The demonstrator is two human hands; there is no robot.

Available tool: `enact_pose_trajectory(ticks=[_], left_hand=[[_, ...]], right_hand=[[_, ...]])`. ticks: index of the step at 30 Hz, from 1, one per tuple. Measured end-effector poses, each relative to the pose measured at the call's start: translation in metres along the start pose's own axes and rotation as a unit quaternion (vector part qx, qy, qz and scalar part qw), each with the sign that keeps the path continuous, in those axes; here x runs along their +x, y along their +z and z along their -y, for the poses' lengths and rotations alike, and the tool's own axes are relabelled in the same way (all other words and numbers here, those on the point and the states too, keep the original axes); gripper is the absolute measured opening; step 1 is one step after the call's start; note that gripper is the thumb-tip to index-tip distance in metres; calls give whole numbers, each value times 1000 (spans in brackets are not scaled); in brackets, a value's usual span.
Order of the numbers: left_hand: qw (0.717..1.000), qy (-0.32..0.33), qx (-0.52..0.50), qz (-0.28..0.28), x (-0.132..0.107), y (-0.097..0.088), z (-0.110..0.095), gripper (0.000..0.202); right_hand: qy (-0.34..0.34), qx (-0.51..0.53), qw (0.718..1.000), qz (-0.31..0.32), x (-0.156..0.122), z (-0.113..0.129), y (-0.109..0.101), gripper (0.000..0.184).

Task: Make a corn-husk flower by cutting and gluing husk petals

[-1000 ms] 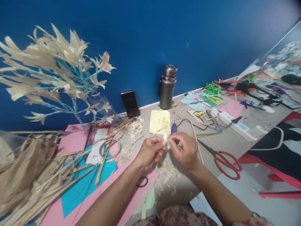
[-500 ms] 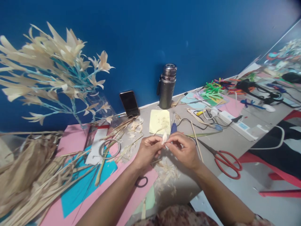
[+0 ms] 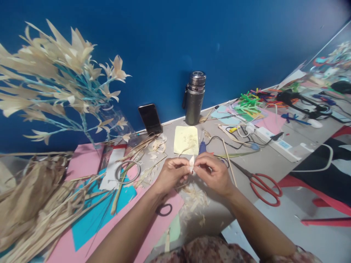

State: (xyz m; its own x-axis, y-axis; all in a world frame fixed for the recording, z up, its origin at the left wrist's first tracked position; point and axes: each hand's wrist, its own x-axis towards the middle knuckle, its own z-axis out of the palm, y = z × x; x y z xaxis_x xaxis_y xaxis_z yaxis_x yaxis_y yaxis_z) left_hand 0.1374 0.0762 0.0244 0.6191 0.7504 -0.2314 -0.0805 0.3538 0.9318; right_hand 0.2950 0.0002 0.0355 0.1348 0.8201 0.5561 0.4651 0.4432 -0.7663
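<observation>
Between my fingertips is a small pale petal-shaped piece of dried husk (image 3: 192, 163), standing upright with its pointed tip up. My left hand (image 3: 173, 173) pinches it from one side, thumb against forefinger. From the other side my right hand (image 3: 213, 171) closes its thumb and finger on the same piece. Just beyond the hands lies a yellow paper square (image 3: 186, 138) with bits of debris on it. Pale husk scraps (image 3: 195, 201) are scattered on the table below my hands. A blue-handled tool (image 3: 202, 147) is partly hidden behind my right hand.
Husk flowers on blue stems (image 3: 82, 84) stand at the left, above dried husks (image 3: 30, 201). A phone (image 3: 150, 119) and a steel flask (image 3: 194, 98) stand by the blue wall. Red-handled scissors (image 3: 265, 189), a wooden stick (image 3: 229, 160) and a power strip (image 3: 276, 144) lie to the right.
The pale piece has turned slightly between my fingers and now shows a broader, diamond-like face. Both hands stay in nearly the same place; the view has shifted a little.
</observation>
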Motion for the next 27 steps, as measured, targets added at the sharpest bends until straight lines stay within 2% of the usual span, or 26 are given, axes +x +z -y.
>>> enact_pose_trajectory(ticks=[6, 12, 18, 27], left_hand=[[999, -31, 0, 35, -2, -7, -4, 32], [999, -38, -17, 33, -3, -6, -5, 31], [998, -47, -19, 42, -3, -4, -6, 27], [998, -9, 20, 55, -5, -4, -15, 21]], right_hand=[[2, 41, 999, 33, 2, 3, -3, 9], [-28, 7, 1000, 10, 1, 3, -2, 8], [-53, 16, 998, 26, 3, 3, -2, 9], [-48, 14, 998, 49, -2, -2, -1, 10]])
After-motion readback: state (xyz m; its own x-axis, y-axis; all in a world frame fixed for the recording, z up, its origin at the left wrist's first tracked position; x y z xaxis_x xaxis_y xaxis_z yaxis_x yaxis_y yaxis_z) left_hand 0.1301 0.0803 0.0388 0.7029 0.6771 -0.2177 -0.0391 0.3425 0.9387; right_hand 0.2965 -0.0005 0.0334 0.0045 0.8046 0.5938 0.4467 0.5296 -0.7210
